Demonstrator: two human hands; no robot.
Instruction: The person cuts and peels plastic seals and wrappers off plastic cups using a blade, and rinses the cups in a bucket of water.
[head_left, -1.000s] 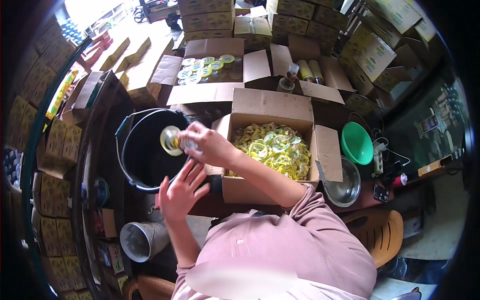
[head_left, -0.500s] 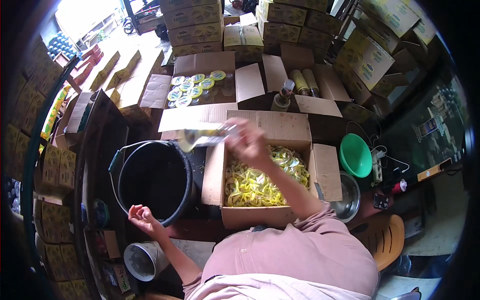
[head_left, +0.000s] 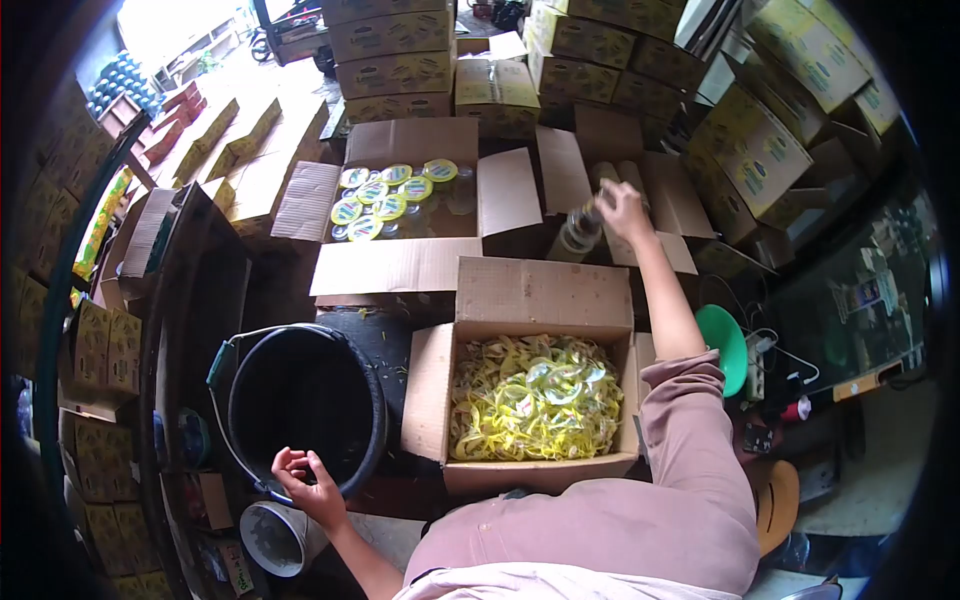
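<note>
My right hand (head_left: 624,212) reaches to the back right, with its fingers closed around the top of a clear, bottle-like cylinder (head_left: 577,238) standing beside a cardboard box. The hand partly hides its top. My left hand (head_left: 308,486) is at the near rim of a large black bucket (head_left: 378,400), with loosely bent fingers apart and nothing in them. Right in front of me stands an open cardboard box (head_left: 545,292) filled with yellow and clear plastic scraps (head_left: 530,410). Behind it is another open box (head_left: 395,266) holding round containers with yellow-rimmed lids (head_left: 390,206).
Pale cylinders (head_left: 628,175) lie in the back-right box (head_left: 680,195), partly behind my hand. To the right are a green basin (head_left: 720,345) and a power strip (head_left: 758,350) with cables. A white pail (head_left: 272,540) stands below the bucket. Stacked cartons (head_left: 395,50) rise behind.
My right hand has moved from above the front box to the clear cylinder at the back right. The clear and yellow item it held is no longer distinguishable. My left hand stays by the bucket.
</note>
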